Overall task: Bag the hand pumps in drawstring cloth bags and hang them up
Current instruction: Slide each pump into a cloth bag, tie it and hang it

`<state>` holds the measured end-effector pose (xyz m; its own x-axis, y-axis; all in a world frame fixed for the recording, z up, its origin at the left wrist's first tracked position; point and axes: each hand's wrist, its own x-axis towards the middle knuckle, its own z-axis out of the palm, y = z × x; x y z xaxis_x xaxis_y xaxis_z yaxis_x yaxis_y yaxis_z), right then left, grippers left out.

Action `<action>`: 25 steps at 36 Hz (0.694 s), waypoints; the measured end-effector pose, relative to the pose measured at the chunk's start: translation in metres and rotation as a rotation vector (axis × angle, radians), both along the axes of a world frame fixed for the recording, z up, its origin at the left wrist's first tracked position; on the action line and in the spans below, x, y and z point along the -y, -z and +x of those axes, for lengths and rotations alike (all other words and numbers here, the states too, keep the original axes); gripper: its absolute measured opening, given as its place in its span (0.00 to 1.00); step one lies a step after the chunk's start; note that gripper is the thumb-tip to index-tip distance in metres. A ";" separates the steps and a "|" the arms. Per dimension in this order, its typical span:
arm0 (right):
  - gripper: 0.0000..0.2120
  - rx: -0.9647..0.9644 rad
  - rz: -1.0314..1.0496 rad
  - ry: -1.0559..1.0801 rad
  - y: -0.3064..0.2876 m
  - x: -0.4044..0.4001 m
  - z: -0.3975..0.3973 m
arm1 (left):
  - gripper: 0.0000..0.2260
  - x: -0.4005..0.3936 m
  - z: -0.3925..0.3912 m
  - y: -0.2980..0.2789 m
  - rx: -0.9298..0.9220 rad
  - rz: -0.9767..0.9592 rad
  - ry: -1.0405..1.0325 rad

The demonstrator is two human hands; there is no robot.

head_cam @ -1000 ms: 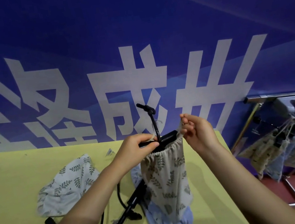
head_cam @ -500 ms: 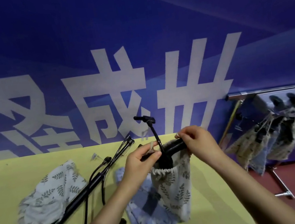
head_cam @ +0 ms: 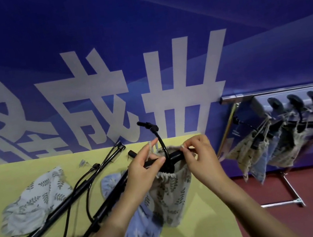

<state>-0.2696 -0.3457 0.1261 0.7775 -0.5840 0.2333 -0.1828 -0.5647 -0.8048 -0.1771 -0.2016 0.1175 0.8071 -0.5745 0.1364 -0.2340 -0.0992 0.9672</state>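
Both hands' (head_cam: pixel 143 167) (head_cam: pixel 199 156) grip pinches bag (head_cam: pixel 172 194) drawstrings below banner (head_cam: pixel 167 87) reading "成世".

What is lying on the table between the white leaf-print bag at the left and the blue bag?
In the head view, one black hand pump with its hose lies on the yellow table, between the white bag and the blue bag.

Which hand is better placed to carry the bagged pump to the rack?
Right. The rack stands on the right, and the right hand already pinches the bag cord on that side.
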 end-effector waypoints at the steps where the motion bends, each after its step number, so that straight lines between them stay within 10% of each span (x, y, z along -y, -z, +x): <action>1: 0.07 0.010 -0.001 -0.010 0.003 0.000 -0.001 | 0.23 0.002 -0.002 -0.001 0.010 0.002 0.008; 12: 0.05 -0.033 -0.126 0.030 -0.006 -0.005 0.000 | 0.21 0.010 -0.008 0.002 0.087 0.112 -0.021; 25: 0.09 -0.016 0.535 0.082 -0.036 -0.016 0.016 | 0.17 -0.007 0.012 -0.002 0.060 0.199 0.057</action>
<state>-0.2539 -0.3300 0.1624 0.7252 -0.6772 -0.1246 -0.2237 -0.0605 -0.9728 -0.1655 -0.1946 0.1195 0.7660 -0.6398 0.0624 -0.3017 -0.2720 0.9138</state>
